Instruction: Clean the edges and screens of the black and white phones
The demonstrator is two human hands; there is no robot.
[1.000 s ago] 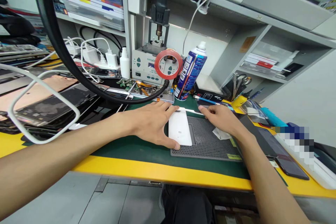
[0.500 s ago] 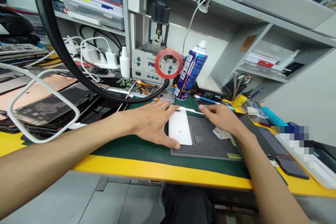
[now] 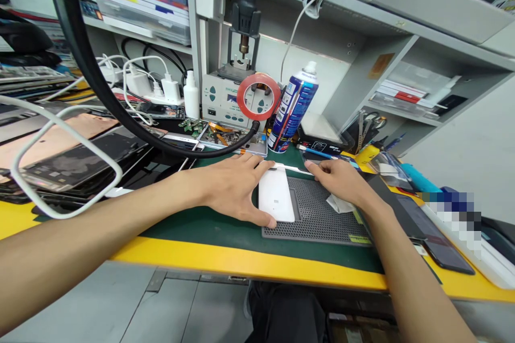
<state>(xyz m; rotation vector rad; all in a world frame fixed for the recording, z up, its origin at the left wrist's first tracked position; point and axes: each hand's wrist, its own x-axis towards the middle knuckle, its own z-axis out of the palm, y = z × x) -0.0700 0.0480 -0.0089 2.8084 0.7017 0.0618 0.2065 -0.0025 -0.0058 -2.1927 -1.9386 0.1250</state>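
A white phone (image 3: 276, 195), its back facing up with a small logo, lies at the left end of a grey perforated mat (image 3: 322, 211). My left hand (image 3: 233, 187) grips it from the left, thumb at the near corner and index finger at the far edge. Along that far edge runs a thin white strip (image 3: 295, 169), perhaps a flat tool; I cannot make out its kind. My right hand (image 3: 336, 179) pinches the strip's right end between thumb and fingers. Beneath the right palm, a crumpled pale cloth (image 3: 340, 204) rests on the mat.
A blue spray can (image 3: 293, 108) and a red tape roll (image 3: 258, 97) in front of a grey control unit (image 3: 219, 97) stand behind the hands. A black hose (image 3: 108, 94) arcs across the left. Stacked phone parts (image 3: 72, 161) lie left; a dark phone (image 3: 446, 249) lies right.
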